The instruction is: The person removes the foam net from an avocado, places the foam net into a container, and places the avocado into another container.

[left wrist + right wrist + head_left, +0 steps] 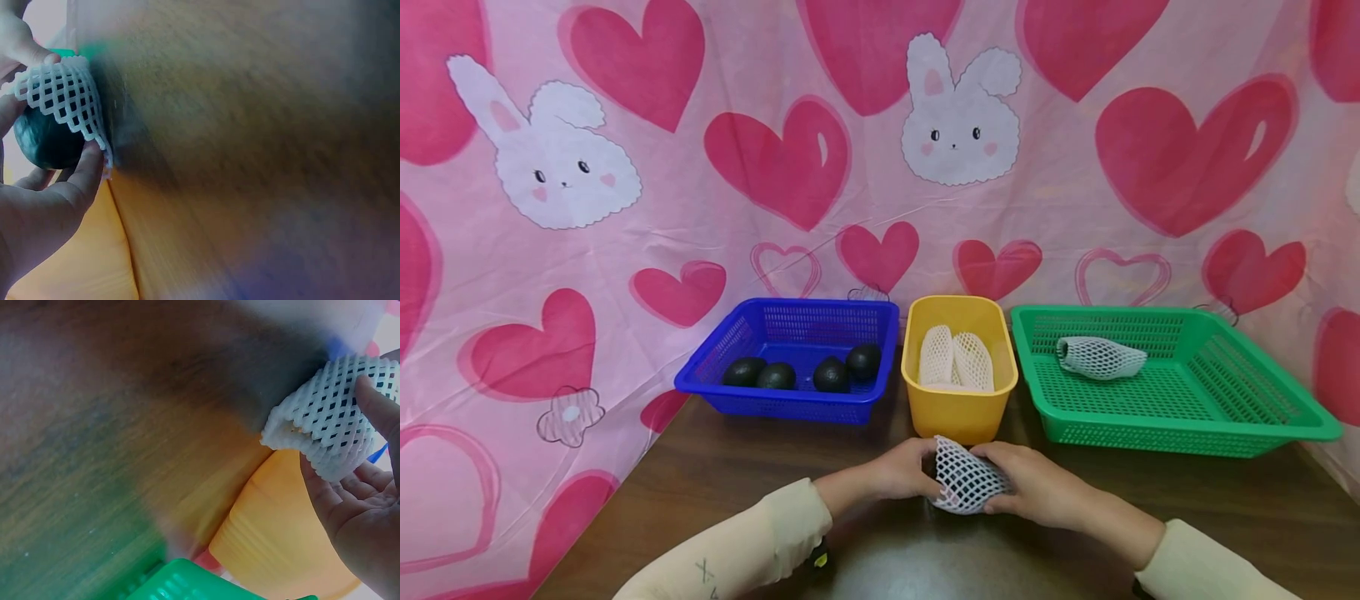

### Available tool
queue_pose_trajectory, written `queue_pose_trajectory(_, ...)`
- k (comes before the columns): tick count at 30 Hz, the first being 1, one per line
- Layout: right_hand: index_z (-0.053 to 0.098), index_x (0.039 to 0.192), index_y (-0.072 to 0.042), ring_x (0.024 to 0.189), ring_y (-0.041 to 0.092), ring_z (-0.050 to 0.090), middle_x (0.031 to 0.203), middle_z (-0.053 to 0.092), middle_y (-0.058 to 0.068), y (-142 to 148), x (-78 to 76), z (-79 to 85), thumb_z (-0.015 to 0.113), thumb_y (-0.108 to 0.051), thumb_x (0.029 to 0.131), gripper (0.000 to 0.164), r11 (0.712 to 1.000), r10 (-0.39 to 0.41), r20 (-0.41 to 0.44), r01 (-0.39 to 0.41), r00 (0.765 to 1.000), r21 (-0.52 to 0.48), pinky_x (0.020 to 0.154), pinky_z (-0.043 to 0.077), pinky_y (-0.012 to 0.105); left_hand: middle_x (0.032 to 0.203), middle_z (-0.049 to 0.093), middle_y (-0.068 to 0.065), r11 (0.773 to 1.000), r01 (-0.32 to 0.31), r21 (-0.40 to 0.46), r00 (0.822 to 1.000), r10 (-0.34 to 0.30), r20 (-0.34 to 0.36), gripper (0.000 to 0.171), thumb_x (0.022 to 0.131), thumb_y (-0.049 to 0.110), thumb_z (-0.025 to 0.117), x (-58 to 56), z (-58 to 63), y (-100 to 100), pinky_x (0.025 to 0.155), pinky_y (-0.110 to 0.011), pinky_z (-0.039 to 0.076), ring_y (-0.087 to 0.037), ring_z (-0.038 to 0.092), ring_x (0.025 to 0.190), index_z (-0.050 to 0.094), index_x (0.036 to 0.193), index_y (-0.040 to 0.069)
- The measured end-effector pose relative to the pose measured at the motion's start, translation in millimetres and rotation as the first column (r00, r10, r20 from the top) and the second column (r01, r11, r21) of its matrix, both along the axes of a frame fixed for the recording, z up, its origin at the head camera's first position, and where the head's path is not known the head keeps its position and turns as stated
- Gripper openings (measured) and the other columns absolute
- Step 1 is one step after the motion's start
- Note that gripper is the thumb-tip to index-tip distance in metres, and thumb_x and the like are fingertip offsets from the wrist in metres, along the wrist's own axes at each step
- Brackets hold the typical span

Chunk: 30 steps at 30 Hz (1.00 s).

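Over the table in front of the yellow bin, both hands hold a dark avocado (47,140) partly covered by a white foam net sleeve (966,477). My left hand (901,472) grips the avocado at its bare end, fingertips on the sleeve's edge. From the other side my right hand (1037,485) holds the sleeve, thumb and fingers on the mesh. In the right wrist view the sleeve's narrower end (284,428) points away from the avocado. The left wrist view shows the avocado's bare, rounded end sticking out of the mesh.
Several dark avocados (777,376) lie in a blue basket (786,408) at the left. The yellow bin (958,414) in the middle contains foam sleeves (973,362). At the right, a green basket (1150,435) holds one sleeved item (1101,358). A pink patterned cloth (865,200) hangs behind.
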State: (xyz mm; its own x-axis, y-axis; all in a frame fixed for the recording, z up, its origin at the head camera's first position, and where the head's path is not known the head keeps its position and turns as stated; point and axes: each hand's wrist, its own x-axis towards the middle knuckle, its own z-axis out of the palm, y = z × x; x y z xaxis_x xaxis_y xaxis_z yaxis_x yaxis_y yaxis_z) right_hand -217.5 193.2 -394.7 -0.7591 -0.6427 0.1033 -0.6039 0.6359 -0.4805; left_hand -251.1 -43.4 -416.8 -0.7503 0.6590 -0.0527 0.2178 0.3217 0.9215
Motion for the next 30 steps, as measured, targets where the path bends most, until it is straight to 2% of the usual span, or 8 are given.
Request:
queue_pose_trajectory(5,0.059,0.122,-0.008,0.097,0.01,0.056,0.112,0.06,-0.005,0.9,-1.0,1.1,0.082,-0.03,0.078,0.054,1.0,0.014,-0.011,-0.014,1.0,-0.004,0.085,0.05,0.037,0.096,0.065,0.002,1.0,0.022,-0.005,1.0,-0.022,-0.022,0.042,0.073,-0.007,0.076,-1.8,-1.4,-3.1,0.085,-0.021,0.043,-0.005,0.056,0.087,0.062,0.112,-0.002)
queue_pose_trajectory(11,0.061,0.119,-0.012,0.094,0.009,0.056,0.11,0.061,-0.007,1.6,-1.7,1.2,0.08,-0.03,0.08,0.047,1.0,0.025,-0.007,-0.025,1.0,-0.007,0.083,0.051,0.036,0.099,0.064,0.006,0.998,0.031,-0.05,0.998,-0.033,-0.053,0.044,0.074,0.0,0.08,-1.7,2.2,-10.0,0.089,-0.022,0.042,-0.005,0.056,0.091,0.061,0.114,0.002)
queue_pose_trajectory(18,0.062,0.118,-0.013,0.095,0.008,0.056,0.11,0.062,-0.008,2.0,-2.0,1.5,0.079,-0.021,0.082,0.041,0.999,0.031,-0.02,-0.032,0.999,-0.017,0.084,0.051,0.036,0.1,0.063,0.008,0.996,0.012,-0.091,0.998,-0.018,-0.062,0.045,0.074,0.008,0.082,-2.0,4.5,-16.6,0.091,-0.025,0.042,-0.006,0.056,0.093,0.062,0.115,0.005)
queue_pose_trajectory(24,0.064,0.115,-0.013,0.092,0.007,0.057,0.107,0.063,-0.009,3.9,-2.4,3.1,0.081,-0.023,0.08,0.041,1.0,0.015,-0.049,-0.015,0.999,-0.002,0.082,0.052,0.035,0.1,0.063,0.008,0.994,-0.017,-0.107,0.998,0.009,-0.069,0.051,0.072,0.01,0.083,-1.0,9.0,-22.0,0.092,-0.027,0.043,-0.008,0.056,0.094,0.061,0.118,0.005)
queue_pose_trajectory(30,0.068,0.105,-0.013,0.082,0.003,0.057,0.096,0.064,-0.013,3.8,-4.2,6.6,0.08,-0.016,0.08,0.028,0.999,0.042,-0.065,-0.042,0.997,0.002,0.074,0.053,0.03,0.102,0.063,0.006,0.991,-0.023,-0.13,0.997,0.013,-0.08,0.054,0.073,0.012,0.083,-1.3,9.5,-26.1,0.095,-0.031,0.043,-0.013,0.057,0.098,0.06,0.121,0.003)
